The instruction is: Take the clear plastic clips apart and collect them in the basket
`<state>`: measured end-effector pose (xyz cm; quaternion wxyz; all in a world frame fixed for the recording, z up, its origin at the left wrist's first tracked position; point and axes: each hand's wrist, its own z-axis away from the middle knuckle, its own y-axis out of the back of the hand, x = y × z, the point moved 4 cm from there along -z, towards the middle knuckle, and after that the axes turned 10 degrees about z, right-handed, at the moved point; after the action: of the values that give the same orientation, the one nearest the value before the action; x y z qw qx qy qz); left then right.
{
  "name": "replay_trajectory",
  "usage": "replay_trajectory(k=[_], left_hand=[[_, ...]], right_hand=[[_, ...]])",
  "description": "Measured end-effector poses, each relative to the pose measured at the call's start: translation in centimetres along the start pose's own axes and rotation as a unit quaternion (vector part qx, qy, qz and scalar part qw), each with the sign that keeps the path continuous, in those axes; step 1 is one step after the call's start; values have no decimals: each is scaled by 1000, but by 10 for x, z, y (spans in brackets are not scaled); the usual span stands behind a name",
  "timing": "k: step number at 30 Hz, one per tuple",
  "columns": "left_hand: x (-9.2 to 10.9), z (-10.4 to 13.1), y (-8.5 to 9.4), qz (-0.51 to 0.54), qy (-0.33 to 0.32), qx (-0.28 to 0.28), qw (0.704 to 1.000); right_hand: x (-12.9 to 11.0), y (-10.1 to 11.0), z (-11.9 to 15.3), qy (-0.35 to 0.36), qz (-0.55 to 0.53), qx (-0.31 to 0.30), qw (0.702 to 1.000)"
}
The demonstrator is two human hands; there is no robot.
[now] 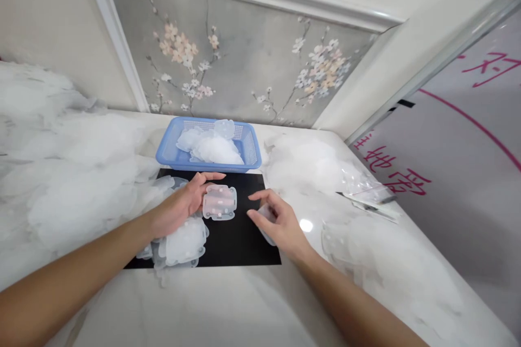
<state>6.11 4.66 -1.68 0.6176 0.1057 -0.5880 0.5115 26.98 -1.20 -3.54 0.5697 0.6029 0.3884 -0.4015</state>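
Over the left part of a black mat [240,246], my left hand [185,203] has a translucent plastic piece [220,202] at its fingers, which show through from behind it. Several similar pieces [185,241] lie in a loose pile below that hand. My right hand [274,219] is at the mat's right edge, thumb and forefinger apart. Another translucent piece [266,222] shows under its palm, partly hidden by the fingers, and seems to be held there.
Behind the mat stands a blue basket [169,146] with more pieces in it. Large heaps of pieces [77,173] cover the left side; other heaps [305,165] and clear bags [362,184] lie to the right. A flower-patterned wall panel [244,54] rises behind.
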Motion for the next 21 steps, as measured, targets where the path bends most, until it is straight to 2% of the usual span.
replay_trajectory(k=[2,5,10,15,21], left_hand=[[0,0,-1,1,-5,-9,1000],[0,0,-1,7,-7,-20,1000],[1,1,1,26,-19,5,999],[3,2,3,25,-47,53,997],[2,1,6,45,-51,73,995]], right_hand=[[-3,-3,1,25,52,10,998],[-10,-9,0,44,50,1,998],[-18,-11,-14,-21,-101,-34,994],[-9,-19,-29,-107,-248,-82,959],[4,-19,-31,-130,-331,-87,931]])
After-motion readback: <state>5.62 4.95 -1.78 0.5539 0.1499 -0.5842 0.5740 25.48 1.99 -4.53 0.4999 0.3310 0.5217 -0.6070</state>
